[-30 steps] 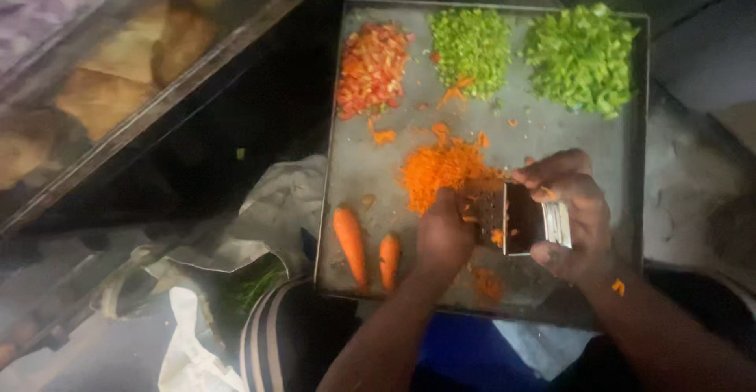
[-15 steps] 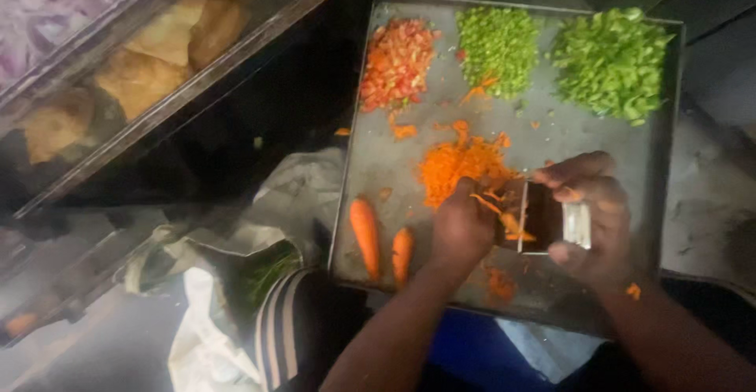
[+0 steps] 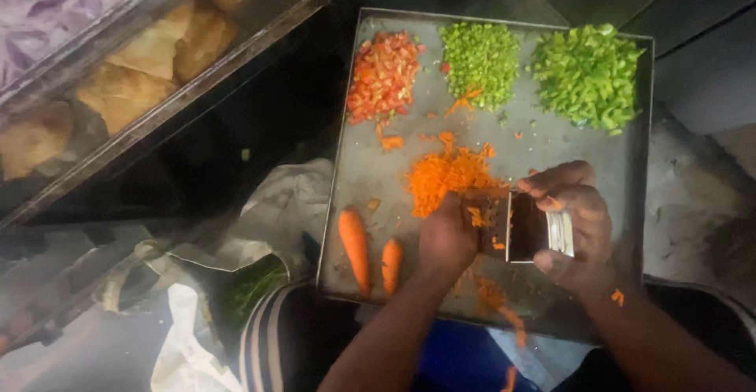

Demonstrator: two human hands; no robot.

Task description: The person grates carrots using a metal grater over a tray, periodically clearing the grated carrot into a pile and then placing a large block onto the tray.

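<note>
Right hand [image 3: 579, 227] clamps the metal grater [image 3: 526, 225], fingers closed around its body, standing on the steel tray [image 3: 370, 179]. Left hand [image 3: 447, 238] presses against the grater's face, fingers curled shut; what they hold is hidden. Grated carrot [image 3: 449, 175] heaps just beside it. Two whole carrots [image 3: 354, 241] lie at the tray's near left; chopped tomato [image 3: 383, 75] and greens [image 3: 589, 75] sit along the far edge.
</note>
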